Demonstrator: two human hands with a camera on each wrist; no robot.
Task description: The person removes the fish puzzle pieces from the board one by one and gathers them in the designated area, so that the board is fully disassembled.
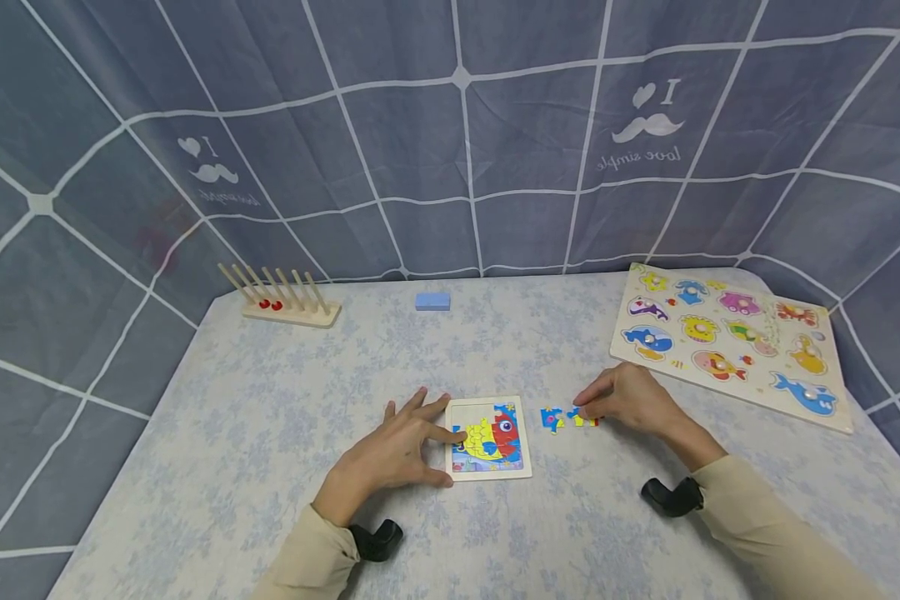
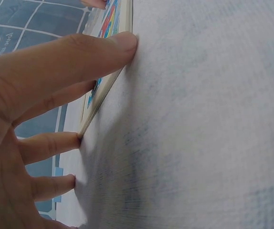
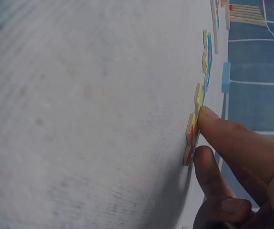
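A small square fish puzzle in a pale wooden frame (image 1: pixel 527 454) lies on the table, with gaps at its upper left. My left hand (image 1: pixel 397 450) is spread along its left side; the thumb touches the frame's near edge and one finger reaches onto the yellow pieces. To the right, a blue puzzle piece (image 1: pixel 551 418) lies flat, with a yellow piece (image 3: pixel 199 98) and a red-edged yellow piece (image 3: pixel 189 140) beside it. My right hand (image 1: pixel 633 398) touches these last two from above with its fingertips, the other fingers bent.
A wooden peg stand (image 1: pixel 292 312) with two red beads stands at the back left. A blue block (image 1: pixel 432 302) lies at the back middle. On the right, a large sea-animal knob board (image 1: pixel 727 367) rests on the patterned tablecloth (image 1: pixel 540 542). A grey-blue curtain (image 1: pixel 420 150) hangs behind.
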